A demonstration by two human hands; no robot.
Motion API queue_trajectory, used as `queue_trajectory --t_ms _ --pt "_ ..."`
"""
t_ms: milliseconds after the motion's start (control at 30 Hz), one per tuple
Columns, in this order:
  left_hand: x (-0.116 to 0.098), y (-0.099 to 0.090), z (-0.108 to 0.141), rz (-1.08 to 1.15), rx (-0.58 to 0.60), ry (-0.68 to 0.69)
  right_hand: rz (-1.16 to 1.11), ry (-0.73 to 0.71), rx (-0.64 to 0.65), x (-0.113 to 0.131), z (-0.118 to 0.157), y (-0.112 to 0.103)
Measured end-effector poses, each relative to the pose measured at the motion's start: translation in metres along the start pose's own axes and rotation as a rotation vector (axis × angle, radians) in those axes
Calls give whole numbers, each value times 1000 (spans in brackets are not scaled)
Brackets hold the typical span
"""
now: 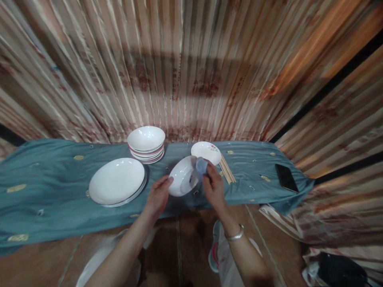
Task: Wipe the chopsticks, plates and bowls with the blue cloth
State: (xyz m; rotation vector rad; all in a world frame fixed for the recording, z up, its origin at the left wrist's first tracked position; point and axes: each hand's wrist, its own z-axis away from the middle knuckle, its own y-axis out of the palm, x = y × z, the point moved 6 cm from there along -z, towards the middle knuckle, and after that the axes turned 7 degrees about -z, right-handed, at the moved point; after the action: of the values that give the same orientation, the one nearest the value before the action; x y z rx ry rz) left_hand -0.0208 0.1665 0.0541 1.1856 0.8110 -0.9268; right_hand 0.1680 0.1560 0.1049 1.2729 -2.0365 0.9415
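My left hand (pixel 159 196) is closed on the near-left rim of a white dish (pixel 180 178), which is held tilted above the table's front edge. On the dish's right side, my right hand (pixel 214 187) grips a small pale-blue thing (pixel 201 166); motion blur hides its exact kind. This blue thing overlaps the dish's right rim. Just behind it lies a white plate with a red flower print (pixel 205 150). Several light wooden chopsticks (pixel 228 170) rest beside that plate, on its right.
A teal patterned cloth (pixel 60 213) covers the long table. Left of my hands are a stack of large white plates (pixel 118 181) and a stack of white bowls (pixel 146 139). At the right end lies a black phone (pixel 286 177). A striped curtain (pixel 179 79) hangs behind.
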Motion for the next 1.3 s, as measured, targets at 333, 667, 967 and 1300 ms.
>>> queue_trajectory --t_ms 333,667,967,1300 --pt "4 2 5 90 86 18 547 -337 311 42 24 78" --pt "8 -2 -2 168 5 -95 390 -113 129 7 2 63" --pt "7 -12 0 120 -26 -153 -3 289 49 -83 15 62" --pt "17 -30 -13 181 -102 -133 85 218 116 -82 47 72"
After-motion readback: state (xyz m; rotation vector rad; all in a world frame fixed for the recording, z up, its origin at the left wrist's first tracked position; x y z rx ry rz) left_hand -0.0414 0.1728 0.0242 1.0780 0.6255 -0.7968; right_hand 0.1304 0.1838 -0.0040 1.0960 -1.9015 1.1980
